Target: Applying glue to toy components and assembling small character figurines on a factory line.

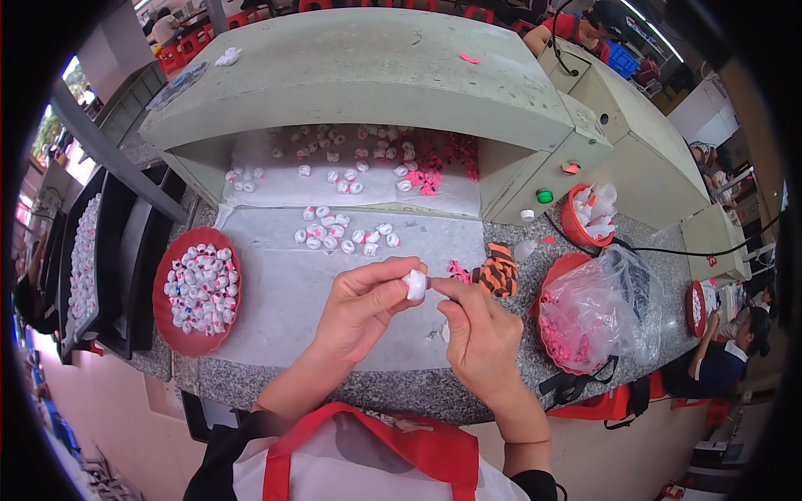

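My left hand [368, 296] pinches a small white rounded piece [414, 285] between thumb and fingers above the work surface. My right hand [483, 334] is closed, its forefinger reaching to the right side of that piece. Whatever it holds is mostly hidden; a bit of white shows below its fingers. Beyond my hands lie several loose white pieces with pink marks [326, 228] on a white sheet [292, 284]. Small pink pieces [458, 270] and an orange-and-black striped cloth [499, 270] lie just past my right hand.
A long grey-green machine [351, 75] with an open front holds more white and pink pieces. A red bowl [160, 321] of white pieces stands left, beside black trays [117, 275]. At right are a red bowl [576, 367] under a plastic bag and a red tub [571, 225] of bottles.
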`<action>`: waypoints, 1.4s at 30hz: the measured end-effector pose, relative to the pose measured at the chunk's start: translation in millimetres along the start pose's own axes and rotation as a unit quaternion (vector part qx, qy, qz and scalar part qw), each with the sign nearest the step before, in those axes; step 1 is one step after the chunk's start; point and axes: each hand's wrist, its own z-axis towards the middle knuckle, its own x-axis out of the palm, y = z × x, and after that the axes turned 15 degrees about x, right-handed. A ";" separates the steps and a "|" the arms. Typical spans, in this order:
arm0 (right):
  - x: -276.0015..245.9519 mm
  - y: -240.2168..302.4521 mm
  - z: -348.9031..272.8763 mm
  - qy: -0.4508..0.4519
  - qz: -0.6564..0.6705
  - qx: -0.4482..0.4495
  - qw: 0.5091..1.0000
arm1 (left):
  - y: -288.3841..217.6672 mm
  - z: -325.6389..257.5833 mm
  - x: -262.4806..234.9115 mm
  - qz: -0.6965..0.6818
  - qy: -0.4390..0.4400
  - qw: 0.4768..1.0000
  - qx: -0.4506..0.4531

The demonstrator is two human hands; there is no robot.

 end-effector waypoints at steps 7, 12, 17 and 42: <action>0.3 3.5 -3.1 0.043 -0.061 0.037 0.997 | 1.0 -0.7 0.4 0.011 -0.018 1.000 -0.018; 4.1 3.7 0.3 0.035 -0.081 0.034 0.995 | 2.4 -3.1 1.1 0.015 -0.003 1.000 -0.021; 4.6 3.8 0.3 0.044 -0.098 0.020 0.994 | 3.9 -4.0 0.1 0.002 0.006 1.000 -0.021; 1.4 3.6 -1.7 0.030 -0.148 0.002 0.989 | 6.4 -3.7 0.9 -0.031 0.025 0.999 -0.001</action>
